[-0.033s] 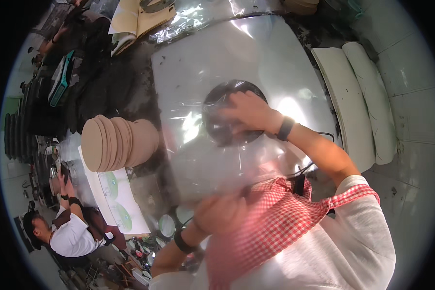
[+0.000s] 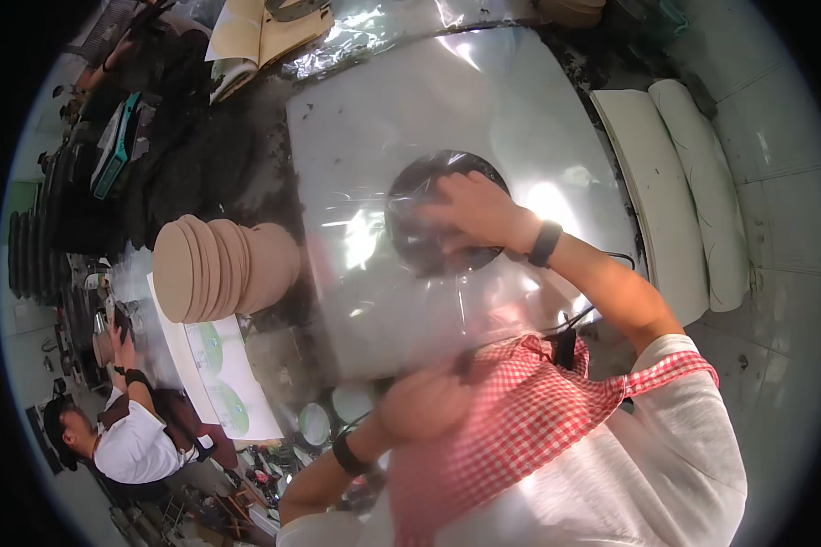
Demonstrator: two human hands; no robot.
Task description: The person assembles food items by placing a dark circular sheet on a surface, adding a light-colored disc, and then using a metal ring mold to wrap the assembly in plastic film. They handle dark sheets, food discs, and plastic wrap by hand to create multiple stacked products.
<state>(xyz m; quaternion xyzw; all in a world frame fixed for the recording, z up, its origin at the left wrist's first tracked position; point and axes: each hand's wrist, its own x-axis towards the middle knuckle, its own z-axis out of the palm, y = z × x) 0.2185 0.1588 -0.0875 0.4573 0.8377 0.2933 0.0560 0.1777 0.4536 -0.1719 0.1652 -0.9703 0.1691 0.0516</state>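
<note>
My right hand (image 2: 485, 211) lies on a round black disc (image 2: 420, 246), its fingers and thumb over the top and blurred. The disc rests on a pale, shiny sheet (image 2: 374, 109) covering the bench in front of me. Clear plastic film (image 2: 433, 314) seems to lie over part of the disc and stretch toward me; its edges are hard to make out. Close to my red-checked apron, near the sheet's front edge, my left hand (image 2: 424, 403) is smeared by motion. Whether it holds the film cannot be seen.
Left of the sheet, a leaning stack of round beige discs (image 2: 219, 269) stands by a white sheet with green prints (image 2: 214, 383). White rolled material (image 2: 702, 191) lies along the right. A brown folder-like stack (image 2: 255, 36) is at the back. Another person (image 2: 146, 438) works at far left.
The black disc and my right hand on it have shifted very slightly to the right. My left hand has moved a little and stays blurred. The rest looks the same.
</note>
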